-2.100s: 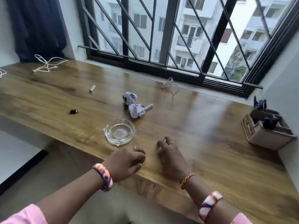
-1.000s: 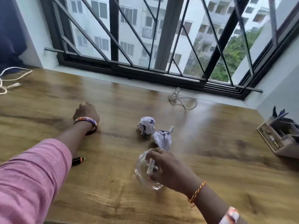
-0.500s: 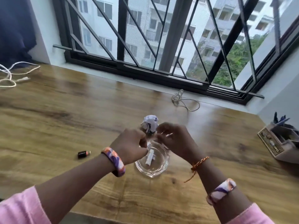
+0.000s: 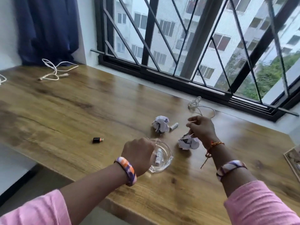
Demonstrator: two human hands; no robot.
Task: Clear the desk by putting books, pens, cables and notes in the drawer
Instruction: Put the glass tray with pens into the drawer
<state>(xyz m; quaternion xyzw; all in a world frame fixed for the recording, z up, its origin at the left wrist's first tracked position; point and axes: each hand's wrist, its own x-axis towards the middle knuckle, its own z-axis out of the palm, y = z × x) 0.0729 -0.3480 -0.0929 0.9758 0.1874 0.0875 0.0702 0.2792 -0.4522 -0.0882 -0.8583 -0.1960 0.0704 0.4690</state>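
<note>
Two crumpled paper notes lie on the wooden desk [image 4: 68, 111]. One paper ball [image 4: 160, 123] rests beside a small white cylinder [image 4: 174, 126]. My right hand [image 4: 202, 129] pinches the top of the other paper ball [image 4: 189, 142], just right of a glass dish [image 4: 167, 161]. My left hand [image 4: 138, 154] is curled over the dish's left rim. Another white cylinder [image 4: 158, 155] lies inside the dish. A white cable [image 4: 53, 71] sits at the far left, and a second white cable [image 4: 200, 107] lies near the window.
A small black adapter [image 4: 97, 140] lies left of the dish. A desk organizer [image 4: 293, 161] shows at the right edge. Behind the desk are the barred window frame [image 4: 186, 83] and a blue curtain [image 4: 47, 30]. No drawer is in view.
My right hand has drawn one paper ball to the right, away from the other ball. My left hand stays at the dish, which now holds a white cylinder.
</note>
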